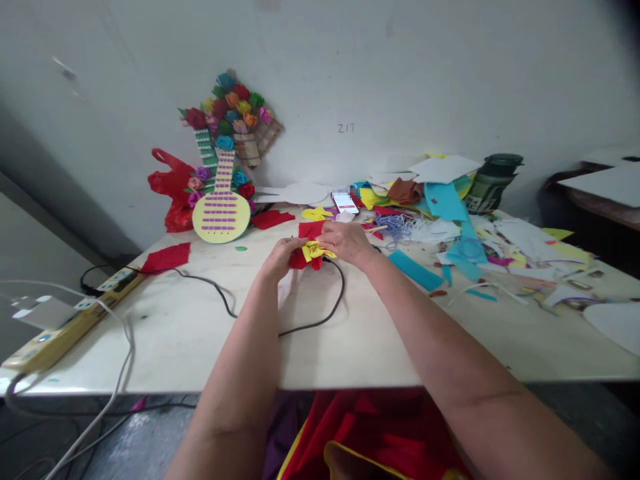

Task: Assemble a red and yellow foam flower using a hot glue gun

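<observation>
Paper (314, 251), yellow and crumpled, is pinched between the left hand (284, 257) and right hand (346, 241) over the pale surface (350, 357); red paper (310, 229) shows just behind, a black cable (343, 293) in front, a phone (346, 203) farther back.

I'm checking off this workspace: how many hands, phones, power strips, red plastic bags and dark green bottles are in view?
Hands: 2 (left hand, right hand)
Phone: 1
Power strip: 1
Red plastic bag: 1
Dark green bottle: 1
Total: 6
</observation>
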A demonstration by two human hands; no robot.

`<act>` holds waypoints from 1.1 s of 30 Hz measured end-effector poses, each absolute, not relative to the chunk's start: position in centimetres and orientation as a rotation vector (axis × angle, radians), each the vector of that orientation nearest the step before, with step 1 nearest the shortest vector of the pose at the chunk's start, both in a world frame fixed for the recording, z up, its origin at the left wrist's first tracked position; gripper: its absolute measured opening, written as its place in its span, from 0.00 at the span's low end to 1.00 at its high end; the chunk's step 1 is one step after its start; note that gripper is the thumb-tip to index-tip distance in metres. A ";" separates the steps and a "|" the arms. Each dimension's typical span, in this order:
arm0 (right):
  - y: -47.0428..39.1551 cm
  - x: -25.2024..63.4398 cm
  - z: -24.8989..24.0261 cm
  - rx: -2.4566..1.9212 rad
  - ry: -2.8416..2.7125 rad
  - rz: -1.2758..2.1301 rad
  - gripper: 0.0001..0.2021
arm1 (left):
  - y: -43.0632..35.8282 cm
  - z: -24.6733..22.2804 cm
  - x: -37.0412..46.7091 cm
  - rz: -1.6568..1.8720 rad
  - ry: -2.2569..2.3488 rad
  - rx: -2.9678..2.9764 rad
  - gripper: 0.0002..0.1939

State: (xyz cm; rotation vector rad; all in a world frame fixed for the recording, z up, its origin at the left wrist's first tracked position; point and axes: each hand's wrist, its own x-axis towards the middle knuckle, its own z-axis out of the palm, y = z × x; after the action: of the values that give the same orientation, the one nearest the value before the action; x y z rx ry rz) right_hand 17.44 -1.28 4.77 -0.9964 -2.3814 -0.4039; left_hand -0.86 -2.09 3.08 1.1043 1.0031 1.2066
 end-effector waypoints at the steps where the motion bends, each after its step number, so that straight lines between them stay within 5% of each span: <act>1: -1.3 17.4 4.8 -1.003 -2.378 -0.391 0.14 | -2.1 3.1 -0.9 1.197 1.007 1.100 0.13; 33: -0.8 17.4 4.7 -1.085 -2.249 -0.155 0.08 | -1.9 2.5 -1.7 1.149 0.877 1.236 0.17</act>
State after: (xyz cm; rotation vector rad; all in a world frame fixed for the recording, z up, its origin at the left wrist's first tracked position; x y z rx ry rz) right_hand 17.38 -0.83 4.75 -1.0853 -2.2490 -0.1547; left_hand -1.71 -1.95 2.50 1.2357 0.8771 1.1489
